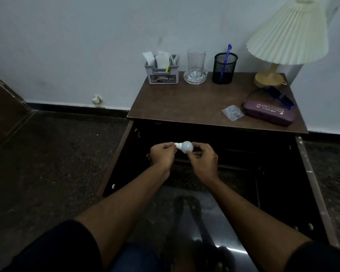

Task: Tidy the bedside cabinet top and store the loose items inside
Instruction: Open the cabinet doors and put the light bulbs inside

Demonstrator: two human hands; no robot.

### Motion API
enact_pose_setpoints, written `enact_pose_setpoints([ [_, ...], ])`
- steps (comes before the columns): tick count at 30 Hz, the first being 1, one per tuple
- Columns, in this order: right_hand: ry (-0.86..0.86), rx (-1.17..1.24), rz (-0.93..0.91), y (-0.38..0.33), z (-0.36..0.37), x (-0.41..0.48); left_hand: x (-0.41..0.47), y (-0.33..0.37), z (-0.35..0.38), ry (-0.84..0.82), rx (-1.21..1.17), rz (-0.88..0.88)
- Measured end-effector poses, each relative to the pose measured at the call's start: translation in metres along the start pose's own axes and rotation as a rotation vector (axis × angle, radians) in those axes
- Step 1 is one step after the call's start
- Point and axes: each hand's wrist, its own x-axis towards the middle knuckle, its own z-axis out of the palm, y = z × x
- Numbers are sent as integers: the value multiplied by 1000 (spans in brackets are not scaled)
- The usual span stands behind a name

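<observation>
A white light bulb [186,146] is held in front of the open cabinet's dark inside. My left hand [162,155] pinches its base and my right hand [202,158] grips its round end. On the brown cabinet top [185,103] lie a purple glasses case [269,113], a small clear plastic bag [232,112] and a blue object [277,95] behind the case. Along the back stand a grey organiser with papers [162,70], a clear glass on a glass dish [196,65], a black mesh pen cup with a blue pen [224,68] and a pleated lamp [287,36].
Both cabinet doors stand open, the left door [118,160] and the right door [306,183] flanking my arms. A shelf edge [234,165] runs across the inside. A crumpled paper [97,99] lies by the wall at left. Dark floor spreads to the left.
</observation>
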Motion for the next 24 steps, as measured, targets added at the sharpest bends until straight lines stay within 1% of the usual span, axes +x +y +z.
enact_pose_setpoints([
  [3,0,-29,87,13,11,9,11,-15,5,-8,57,-21],
  [6,-12,-45,157,20,22,30,27,-21,18,-65,106,-34],
  [8,-20,-28,197,24,31,50,39,-21,29,-89,135,-27],
  [11,-54,-42,273,29,46,81,59,-17,44,-77,177,15],
  [13,-101,-53,321,34,57,102,76,-14,52,-66,224,33],
  [15,-162,-86,370,39,64,118,94,-12,58,-75,250,-1],
  [17,-261,-125,424,42,68,129,111,-11,64,-79,261,-43],
  [19,-361,-141,441,45,73,139,125,-11,69,-82,227,-85],
  [22,-420,38,411,51,83,149,138,-11,73,-126,214,-76],
  [24,-455,74,418,56,86,153,144,-12,74,-158,220,-46],
])
